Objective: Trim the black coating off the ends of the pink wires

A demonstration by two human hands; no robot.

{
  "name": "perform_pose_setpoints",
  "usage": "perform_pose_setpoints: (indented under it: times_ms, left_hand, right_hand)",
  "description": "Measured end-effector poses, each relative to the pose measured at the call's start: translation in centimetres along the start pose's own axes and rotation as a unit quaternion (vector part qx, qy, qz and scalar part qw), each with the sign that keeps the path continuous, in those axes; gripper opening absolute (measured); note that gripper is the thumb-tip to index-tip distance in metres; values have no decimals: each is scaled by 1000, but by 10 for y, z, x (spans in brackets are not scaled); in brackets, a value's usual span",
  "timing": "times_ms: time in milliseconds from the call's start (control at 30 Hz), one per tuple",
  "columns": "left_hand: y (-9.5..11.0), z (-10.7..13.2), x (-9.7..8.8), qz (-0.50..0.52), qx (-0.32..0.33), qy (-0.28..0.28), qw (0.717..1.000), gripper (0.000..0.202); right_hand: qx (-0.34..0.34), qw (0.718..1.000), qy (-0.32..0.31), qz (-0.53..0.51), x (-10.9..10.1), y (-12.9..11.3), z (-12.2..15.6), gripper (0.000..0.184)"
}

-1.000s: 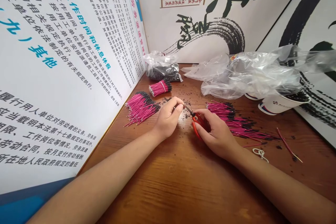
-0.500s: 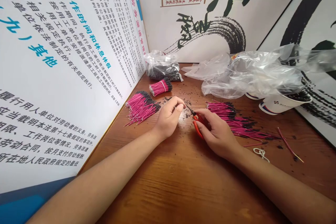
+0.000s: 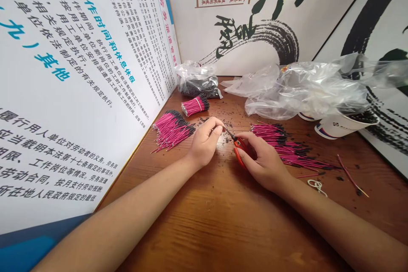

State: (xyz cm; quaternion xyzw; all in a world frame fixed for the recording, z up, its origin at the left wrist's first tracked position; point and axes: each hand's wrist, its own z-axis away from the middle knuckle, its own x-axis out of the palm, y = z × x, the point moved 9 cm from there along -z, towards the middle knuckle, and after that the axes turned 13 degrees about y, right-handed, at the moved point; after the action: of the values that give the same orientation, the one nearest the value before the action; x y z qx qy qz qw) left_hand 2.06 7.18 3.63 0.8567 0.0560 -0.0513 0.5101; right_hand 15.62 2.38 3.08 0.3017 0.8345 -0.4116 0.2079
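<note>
Item: left hand (image 3: 205, 142), centre of the table (image 3: 191, 221), brown wood. I read its fingers as pinched together at the tips; what they hold, if anything, I cannot make out.

Item: right hand (image 3: 263, 157), just to the right. Its fingers are wrapped around the red-handled scissors with slim dark blades (image 3: 236, 139), which point left and far, the tips at the left pinch. How far the blades are parted I cannot tell.

Item: loose pile of thin magenta wires with black ends (image 3: 172, 129), left of the left hand. Beyond it, one tied bundle of like wires with a white band (image 3: 195, 106).

Item: longer spread of magenta and black wires (image 3: 280, 142), right, beside and beyond the right hand.

Item: small dark scraps (image 3: 228, 121), scattered beyond the hands.

Item: white paper cup, tilted, dark contents (image 3: 338, 126), far right.

Step in hand, as I judge it: close blade work at the left fingertips. The next move, I judge, calls for a steady left pinch, skin clear of the edges, and small, controlled pressure on the red handles.
</note>
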Motion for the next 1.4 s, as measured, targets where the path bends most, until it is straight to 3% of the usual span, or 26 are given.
perform_pose_setpoints:
  times_ms: [367,1400]
  left_hand:
    - [1,-1,-1,-10,-4,-2,1000,20]
    - [-3,0,-1,22,-37,-4,999,21]
  right_hand:
    - [24,1000,-11,1,2,6,0,22]
    - [0,1000,-17,5,3,1,0,21]
